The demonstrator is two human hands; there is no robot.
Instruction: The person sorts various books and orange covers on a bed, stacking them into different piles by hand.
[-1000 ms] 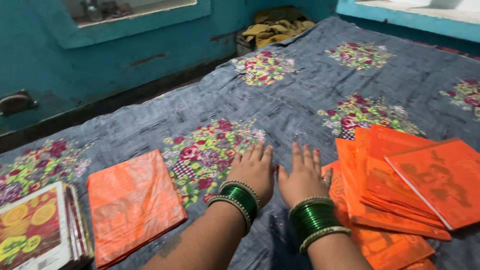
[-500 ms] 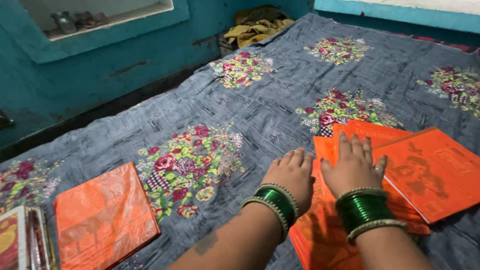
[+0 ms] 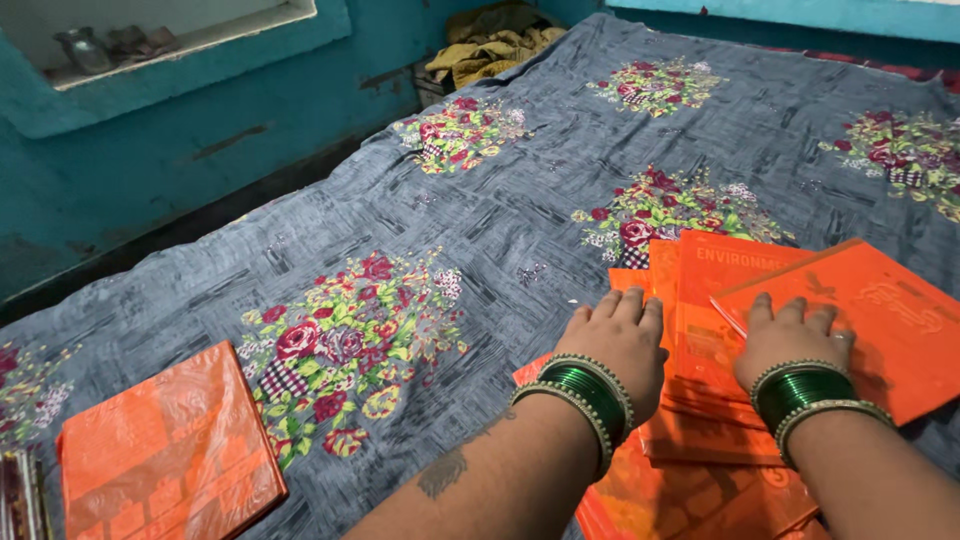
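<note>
Pressing down flat on a fanned stack of orange books point(image 3: 720, 330) at the right of the grey floral bedsheet point(image 3: 480, 220) — both hands spread, palms down, gripping nothing. Left hand point(image 3: 620, 340) resting on the near left edge of the stack, fingers straight and close together; right hand point(image 3: 790, 340) lying across the middle, fingertips touching the edge of the topmost orange book point(image 3: 860, 310), which is sitting askew over the rest. Looking early in the sorting: stack still splayed, edges not lined up, no book lifted clear. Apart from it, one book in an orange wrapper point(image 3: 165, 455) lying alone at the lower left, well away from the hands, and a sliver of some other pile point(image 3: 18, 498) at the left border.

Counting: two hands, each wrist wearing green bangles point(image 3: 590, 395); roughly five or six orange books showing in the fan, exact number not tellable under the overlap; one separate wrapped book; one yellowish cloth heap point(image 3: 490, 40) by the teal wall point(image 3: 150, 140).
</note>
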